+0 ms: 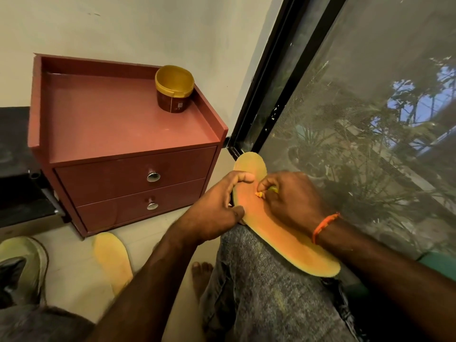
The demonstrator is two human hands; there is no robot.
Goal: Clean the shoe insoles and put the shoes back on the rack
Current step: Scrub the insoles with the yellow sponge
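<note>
— Two insoles, then?
— Yes. One orange insole (291, 233) lies across the person's knee at centre right of the frame. The second insole (112, 260) lies on the floor (74, 280) at lower left, just beside a shoe (23, 265).
— And the hands?
— The left hand (217, 213) grips the near edge of the orange insole, fingers curled over it. The right hand (291, 196) has its fingers closed around a small brush (265, 193), whose tip touches the insole.
— Any containers?
— One open jar (174, 88) with a yellow rim stands on the worktop of the red drawer cabinet (128, 134), toward its back right corner, upper centre of the frame. I cannot tell what is inside. Both drawers are shut.
</note>
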